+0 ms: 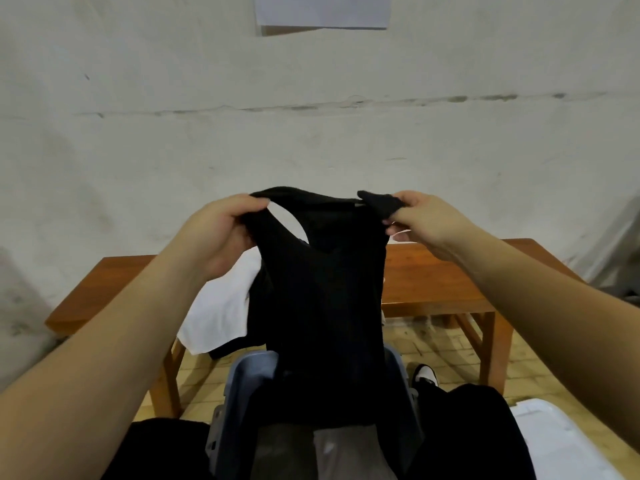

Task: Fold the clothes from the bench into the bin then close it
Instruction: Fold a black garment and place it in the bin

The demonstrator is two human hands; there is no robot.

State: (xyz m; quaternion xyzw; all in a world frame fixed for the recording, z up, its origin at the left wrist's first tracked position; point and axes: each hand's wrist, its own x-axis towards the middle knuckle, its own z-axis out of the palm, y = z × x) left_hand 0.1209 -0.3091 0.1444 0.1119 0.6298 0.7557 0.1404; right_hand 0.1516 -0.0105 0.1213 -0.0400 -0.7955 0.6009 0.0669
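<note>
A black sleeveless top [322,306] hangs in the air in front of me, held up by its shoulder straps. My left hand [221,233] grips the left strap and my right hand [422,220] pinches the right strap. The garment's hem drapes down into a grey-blue bin [242,386] that stands open between my knees. Behind it runs a wooden bench [440,278] with a white cloth [221,306] lying on its left part; a dark garment edge shows under the cloth.
A white lid [561,441] lies on the floor at the lower right. My shoe [426,375] shows beside the bin on a yellowish tiled floor. A stained white wall [311,116] rises right behind the bench.
</note>
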